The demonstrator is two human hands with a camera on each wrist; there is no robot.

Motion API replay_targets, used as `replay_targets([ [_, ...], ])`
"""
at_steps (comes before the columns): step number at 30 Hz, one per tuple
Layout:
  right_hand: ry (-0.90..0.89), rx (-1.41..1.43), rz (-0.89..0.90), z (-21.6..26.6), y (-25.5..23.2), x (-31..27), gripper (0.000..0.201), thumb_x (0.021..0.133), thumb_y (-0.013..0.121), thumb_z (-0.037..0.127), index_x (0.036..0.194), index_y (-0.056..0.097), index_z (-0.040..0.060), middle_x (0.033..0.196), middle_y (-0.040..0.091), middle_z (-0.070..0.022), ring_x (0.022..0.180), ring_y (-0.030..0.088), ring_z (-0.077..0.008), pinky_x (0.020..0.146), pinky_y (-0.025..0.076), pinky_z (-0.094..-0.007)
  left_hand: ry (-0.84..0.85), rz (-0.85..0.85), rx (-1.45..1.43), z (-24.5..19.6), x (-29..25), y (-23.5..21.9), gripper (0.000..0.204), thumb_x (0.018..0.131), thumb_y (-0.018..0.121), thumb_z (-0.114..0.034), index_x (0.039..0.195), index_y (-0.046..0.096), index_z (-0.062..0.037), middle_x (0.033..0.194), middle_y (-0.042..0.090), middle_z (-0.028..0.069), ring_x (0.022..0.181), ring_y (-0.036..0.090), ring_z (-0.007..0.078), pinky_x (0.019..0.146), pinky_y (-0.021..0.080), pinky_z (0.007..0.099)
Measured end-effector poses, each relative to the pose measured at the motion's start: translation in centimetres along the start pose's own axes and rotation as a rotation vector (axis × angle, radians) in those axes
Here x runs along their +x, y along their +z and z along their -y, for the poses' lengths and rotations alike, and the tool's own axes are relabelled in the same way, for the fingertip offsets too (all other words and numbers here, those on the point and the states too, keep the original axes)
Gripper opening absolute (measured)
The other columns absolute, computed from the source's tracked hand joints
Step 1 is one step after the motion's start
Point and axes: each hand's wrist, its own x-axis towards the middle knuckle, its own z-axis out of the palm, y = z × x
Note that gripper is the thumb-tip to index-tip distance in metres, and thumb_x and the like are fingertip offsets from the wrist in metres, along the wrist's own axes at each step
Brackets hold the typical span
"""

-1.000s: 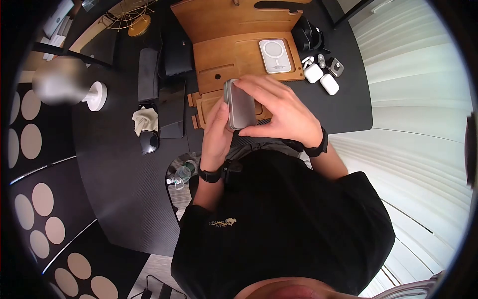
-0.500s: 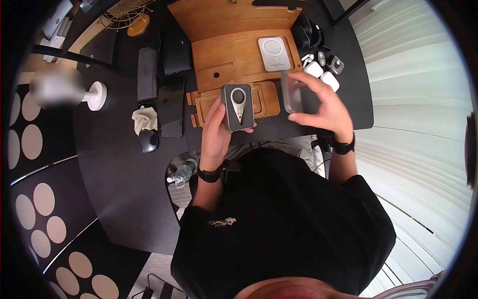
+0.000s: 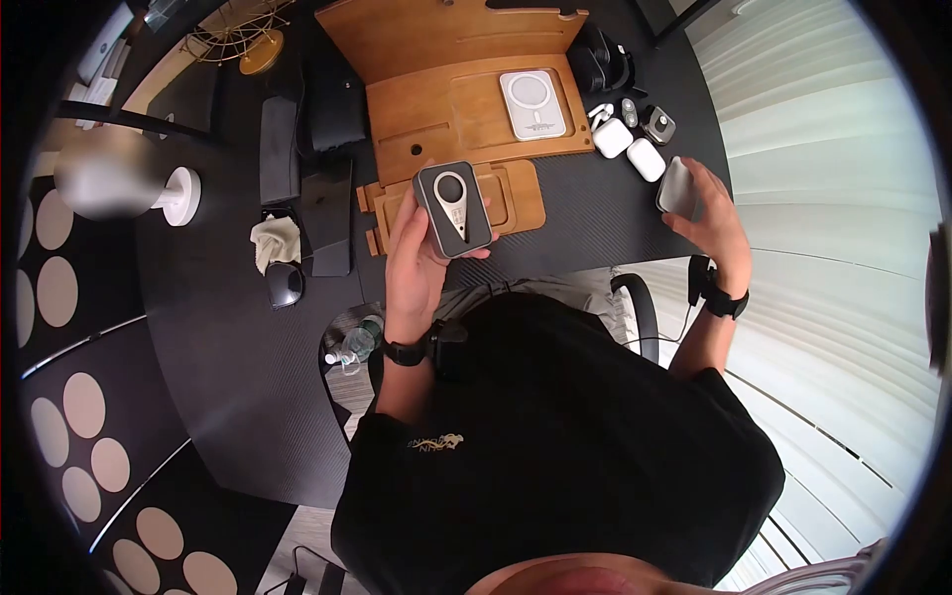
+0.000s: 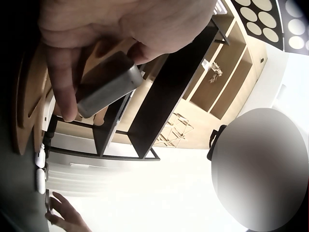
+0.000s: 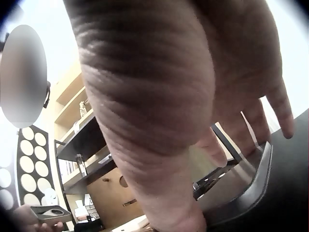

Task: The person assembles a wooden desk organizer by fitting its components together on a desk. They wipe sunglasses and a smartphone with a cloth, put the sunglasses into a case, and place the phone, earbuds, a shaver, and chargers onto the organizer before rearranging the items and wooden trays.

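In the head view my left hand [image 3: 412,268] holds a small grey tin [image 3: 424,193], tilted up above the desk. Inside, on dark lining, lies a flat silver teardrop-shaped tool [image 3: 457,216] with a large ring at its wide end. The left wrist view shows the tin [image 4: 113,82] from its side, between thumb and fingers. Off to the right, my right hand [image 3: 724,233] grips the tin's metal lid [image 3: 677,188] by its edges, low at the desk's right side. In the right wrist view the lid [image 5: 229,188] sits under the fingers, close over the black surface.
A wooden desk organizer [image 3: 416,114] bears a white wireless charger [image 3: 534,104]. White earbud cases [image 3: 647,159] and a small square black-and-silver device [image 3: 657,125] stand right of it. Sunglasses [image 3: 285,285], a cloth [image 3: 275,241] and a white lamp base [image 3: 181,196] are at left.
The lid has come off the tin and moved right and down to the desk's right side in my right hand. My left hand has kept the tin, now with its inside showing.
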Motion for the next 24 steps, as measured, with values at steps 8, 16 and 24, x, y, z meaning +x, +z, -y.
replay_targets([
  [8,-0.03,-0.069,0.059,-1.6,0.9,0.2,0.082,0.069,0.084,0.012,0.144,0.051,0.0082,0.145,0.054,-0.0175,0.134,0.05,-0.0326,0.11,0.044,-0.0412,-0.027,0.108,0.022,-0.1,-0.1,-1.1,0.054,0.109,0.03,-0.027,0.157,0.025,-0.0038,0.131,0.061,0.0242,0.104,0.071,0.037,0.077,0.064,0.0398],
  [16,-0.269,0.467,-0.079,10.6,3.6,2.4,0.02,0.087,0.075,0.014,0.1,0.071,-0.001,0.095,0.072,-0.0157,0.089,0.071,-0.0309,0.08,0.055,-0.0362,-0.046,0.18,0.163,0.5,-0.4,-0.7,0.057,0.107,0.044,-0.027,0.156,0.029,-0.003,0.14,0.056,0.0178,0.118,0.065,0.0317,0.09,0.058,0.0388],
  [24,-0.627,0.411,-0.045,17.6,6.7,3.4,0.013,0.084,0.071,0.011,0.085,0.065,-0.0004,0.076,0.063,-0.0144,0.073,0.064,-0.0344,0.064,0.051,-0.0429,0.062,0.235,0.349,0.5,-1.2,0.3,0.066,0.097,0.064,-0.005,0.155,0.033,-0.0027,0.134,0.057,0.0118,0.111,0.062,0.015,0.092,0.05,0.0282],
])
